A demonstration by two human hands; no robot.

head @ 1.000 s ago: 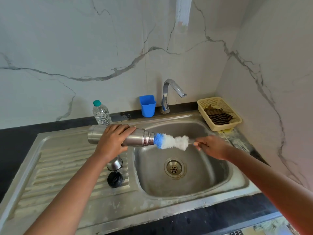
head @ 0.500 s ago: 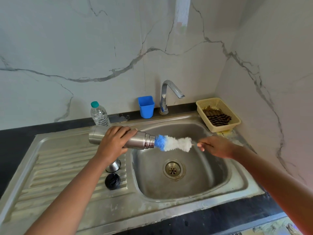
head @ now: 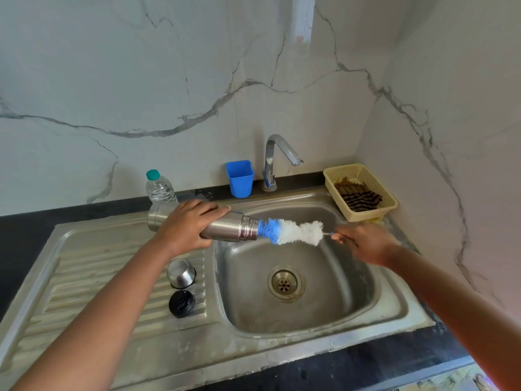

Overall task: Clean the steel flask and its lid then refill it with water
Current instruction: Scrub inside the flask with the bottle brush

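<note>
Your left hand is wrapped around the one steel flask, held on its side over the left rim of the sink basin, while your right hand grips the handle of the single bottle brush — its blue end sits at the flask's mouth. On the drainboard lie two lid parts — one steel cup and one black stopper. Along the sink's back edge stand one water bottle, one blue cup, one tap and, at the right corner, one yellow basket.
</note>
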